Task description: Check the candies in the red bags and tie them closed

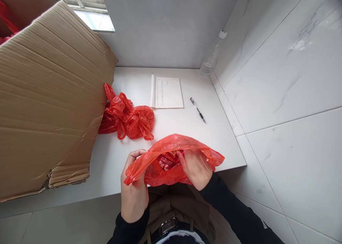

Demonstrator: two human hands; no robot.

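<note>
A red plastic bag (171, 142) is spread wide at the table's front edge, its mouth facing up. My left hand (135, 190) grips the left side of its rim, thumb and fingers around the thin film. Inside lie dark red printed packets (166, 162), only partly showing. My right hand (197, 167) reaches down into the bag from the right. Its thumb is seen beside the packets, but the other fingers are hidden, so what they touch or hold does not show.
Several knotted red plastic bags (140, 121) lie at left against a large cardboard box (53, 94), which has more red plastic in it. Behind are an open notebook (169, 92) with handwriting, a black pen (197, 109) and a clear bottle (210, 60) by the tiled wall (288, 87).
</note>
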